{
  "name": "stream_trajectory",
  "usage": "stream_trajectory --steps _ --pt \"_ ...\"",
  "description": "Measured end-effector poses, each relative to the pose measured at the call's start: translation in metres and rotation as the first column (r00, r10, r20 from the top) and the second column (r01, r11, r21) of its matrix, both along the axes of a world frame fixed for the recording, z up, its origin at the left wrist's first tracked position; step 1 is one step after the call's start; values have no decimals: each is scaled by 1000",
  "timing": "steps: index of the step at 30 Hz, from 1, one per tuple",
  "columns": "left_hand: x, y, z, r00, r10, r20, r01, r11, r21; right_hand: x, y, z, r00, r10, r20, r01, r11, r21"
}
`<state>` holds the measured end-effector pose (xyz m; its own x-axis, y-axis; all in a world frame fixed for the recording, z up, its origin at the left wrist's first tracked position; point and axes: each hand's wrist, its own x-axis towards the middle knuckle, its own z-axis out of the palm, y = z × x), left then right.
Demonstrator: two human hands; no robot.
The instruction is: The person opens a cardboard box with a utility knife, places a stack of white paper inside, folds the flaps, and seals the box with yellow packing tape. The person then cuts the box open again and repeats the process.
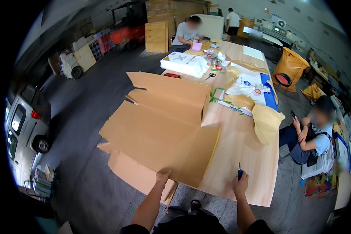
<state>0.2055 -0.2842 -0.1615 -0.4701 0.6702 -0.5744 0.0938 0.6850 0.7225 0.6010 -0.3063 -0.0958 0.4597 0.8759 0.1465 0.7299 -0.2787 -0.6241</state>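
A large opened-out cardboard box lies across the left side of the wooden table, its left part jutting past the table edge and its near flap hanging down. My left hand grips the near edge of the cardboard, the thumb on top and the fingers hidden below. Over the bare wood to the right, my right hand is closed around a blue utility knife, its blade pointing away from me. The knife is apart from the cardboard.
Further up the table are scissors, a white package, green strapping and crumpled brown paper. One person works at the far end; another sits at the right with a phone. A van stands left.
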Motion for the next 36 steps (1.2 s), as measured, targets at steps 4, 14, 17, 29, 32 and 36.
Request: stream_trajectory --steps 4,14,17,29,32,36 --pt "2 5 20 991 -132 38 130 990 44 31 -10 -22 980 37 197 -41 999 15" --pt "-65 -53 -5 913 -406 -40 403 886 230 2 -10 13 882 51 468 -74 997 30" --pt "-112 -120 -27 956 -294 -20 285 905 315 -76 -20 47 861 164 481 -259 956 136" --pt "-341 -600 -174 613 -790 -25 539 440 -719 -410 60 -12 553 657 513 -540 751 -380" --pt "-353 -641 -159 955 -274 -114 181 841 -510 -428 74 -20 578 628 521 -465 779 -421" --pt "-379 -624 -145 946 260 -191 -315 873 -373 -429 70 -24 631 582 512 -438 813 -384"
